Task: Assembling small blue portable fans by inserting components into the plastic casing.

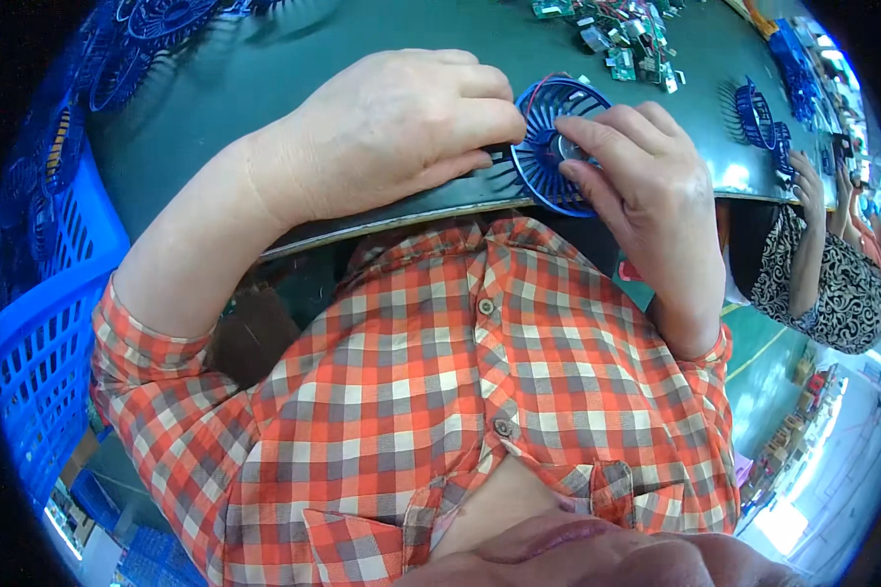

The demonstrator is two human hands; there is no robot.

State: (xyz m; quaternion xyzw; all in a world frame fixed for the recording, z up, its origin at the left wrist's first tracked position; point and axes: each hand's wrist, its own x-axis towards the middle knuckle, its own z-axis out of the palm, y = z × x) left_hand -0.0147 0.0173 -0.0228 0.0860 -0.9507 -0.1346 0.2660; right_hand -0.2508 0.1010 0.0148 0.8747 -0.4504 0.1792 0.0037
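Note:
A blue round slatted fan guard (546, 174) stands tilted at the table's near edge, in front of my chest. My left hand (401, 127) is closed at its left rim, the index fingertip against the rim; what lies under the curled fingers is hidden. My right hand (646, 166) reaches over the guard from the right. Its thumb and index finger pinch a small round silver part (570, 149), which looks like a motor, at the guard's middle. A thin red wire (535, 95) loops over the guard's upper left.
Green circuit boards with wires (636, 44) lie heaped at the far side of the green table (264, 83). More blue guards (754, 112) stand at right and pile at far left. A blue basket (54, 323) is beside my left arm. Another person's hand (808, 181) is at right.

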